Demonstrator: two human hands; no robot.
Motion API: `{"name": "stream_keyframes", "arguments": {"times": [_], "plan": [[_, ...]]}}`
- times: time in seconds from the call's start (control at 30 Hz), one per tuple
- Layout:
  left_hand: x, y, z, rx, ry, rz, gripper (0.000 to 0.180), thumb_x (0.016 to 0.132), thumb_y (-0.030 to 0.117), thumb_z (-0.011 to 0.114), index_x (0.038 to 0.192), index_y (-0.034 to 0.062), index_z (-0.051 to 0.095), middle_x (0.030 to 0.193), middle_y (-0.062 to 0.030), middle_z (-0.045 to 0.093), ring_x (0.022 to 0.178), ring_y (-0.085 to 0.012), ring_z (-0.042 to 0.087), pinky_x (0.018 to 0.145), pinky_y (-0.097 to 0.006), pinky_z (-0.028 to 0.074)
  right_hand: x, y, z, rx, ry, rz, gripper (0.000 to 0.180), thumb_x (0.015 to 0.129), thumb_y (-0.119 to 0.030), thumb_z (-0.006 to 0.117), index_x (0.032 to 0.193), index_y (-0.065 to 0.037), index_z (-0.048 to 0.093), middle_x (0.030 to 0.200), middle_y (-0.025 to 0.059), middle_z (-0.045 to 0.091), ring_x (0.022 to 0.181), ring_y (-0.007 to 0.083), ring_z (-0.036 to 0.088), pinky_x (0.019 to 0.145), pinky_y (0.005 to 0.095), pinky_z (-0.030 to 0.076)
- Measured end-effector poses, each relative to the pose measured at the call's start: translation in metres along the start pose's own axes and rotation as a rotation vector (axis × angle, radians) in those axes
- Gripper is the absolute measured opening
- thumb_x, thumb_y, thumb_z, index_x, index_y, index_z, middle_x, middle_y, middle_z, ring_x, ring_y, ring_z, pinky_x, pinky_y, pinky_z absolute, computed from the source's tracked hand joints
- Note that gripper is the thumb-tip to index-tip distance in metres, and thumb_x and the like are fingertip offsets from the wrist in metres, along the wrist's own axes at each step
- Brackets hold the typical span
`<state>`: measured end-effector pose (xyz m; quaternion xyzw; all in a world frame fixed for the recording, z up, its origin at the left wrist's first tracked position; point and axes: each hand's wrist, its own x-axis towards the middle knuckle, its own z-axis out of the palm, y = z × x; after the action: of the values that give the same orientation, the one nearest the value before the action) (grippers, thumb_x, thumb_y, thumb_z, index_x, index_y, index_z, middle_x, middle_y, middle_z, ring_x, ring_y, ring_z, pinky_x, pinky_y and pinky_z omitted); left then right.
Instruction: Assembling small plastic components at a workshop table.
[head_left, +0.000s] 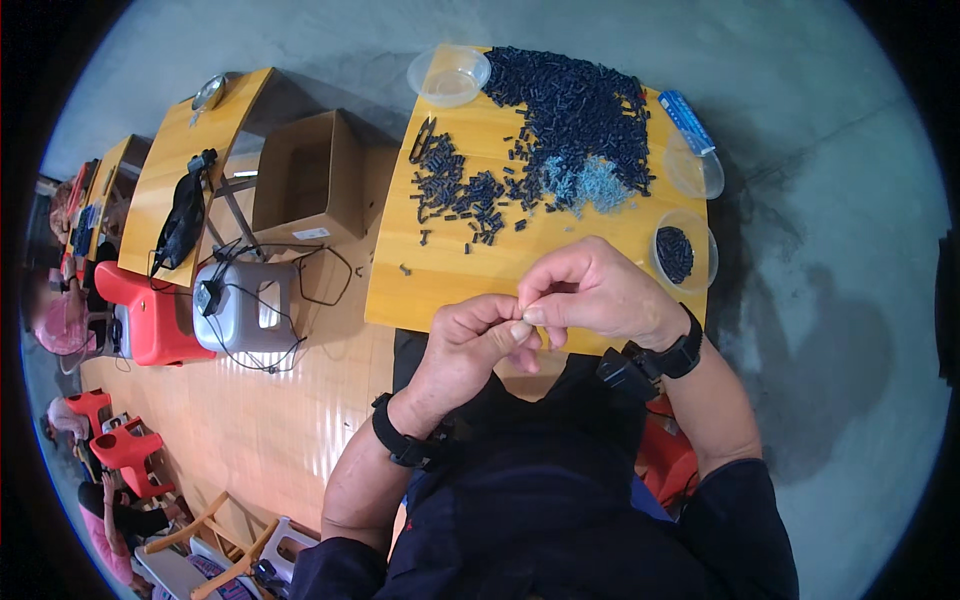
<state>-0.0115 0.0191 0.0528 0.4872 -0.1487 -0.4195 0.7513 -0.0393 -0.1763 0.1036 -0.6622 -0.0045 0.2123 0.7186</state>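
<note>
My left hand (470, 345) and my right hand (595, 290) meet fingertip to fingertip over the near edge of a small wooden table (430, 290). They pinch a tiny part between them; it is too small to make out. Both wrists wear black bands. A large heap of small dark cylindrical pieces (575, 105) covers the far side of the table, with a patch of pale blue-grey pieces (595, 185) at its near edge. Looser dark pieces (460, 190) spread to the left.
A clear empty bowl (449, 75) sits at the table's far left corner, a clear bowl with dark pieces (683, 252) at the right edge, another clear dish (695, 172) beyond it. An open cardboard box (305, 180), grey stool (250, 305) and red chairs (150, 315) stand left.
</note>
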Motion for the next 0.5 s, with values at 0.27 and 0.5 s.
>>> {"name": "stream_keyframes", "arguments": {"times": [0.27, 0.5], "plan": [[0.007, -0.002, 0.001, 0.057, -0.01, 0.158, 0.015, 0.093, 0.008, 0.056, 0.104, -0.0014, 0.061, 0.091, -0.0056, 0.063, 0.077, -0.0104, 0.061, 0.068, -0.025, 0.053, -0.01, 0.002, 0.0, 0.089, 0.053, -0.093, 0.012, 0.088, -0.007, 0.061, 0.095, 0.003, 0.064, 0.08, 0.0059, 0.065, 0.059, 0.0096, 0.061, 0.055, 0.0218, 0.049], [0.009, 0.0, 0.003, 0.187, 0.059, 0.296, 0.008, 0.088, 0.006, 0.063, 0.095, 0.0013, 0.064, 0.088, -0.002, 0.054, 0.081, -0.01, 0.05, 0.074, -0.024, 0.042, -0.012, 0.01, 0.002, 0.266, 0.111, -0.041, 0.044, 0.096, -0.04, 0.05, 0.086, 0.002, 0.06, 0.067, 0.0044, 0.059, 0.05, 0.01, 0.059, 0.046, 0.0205, 0.048]]}}
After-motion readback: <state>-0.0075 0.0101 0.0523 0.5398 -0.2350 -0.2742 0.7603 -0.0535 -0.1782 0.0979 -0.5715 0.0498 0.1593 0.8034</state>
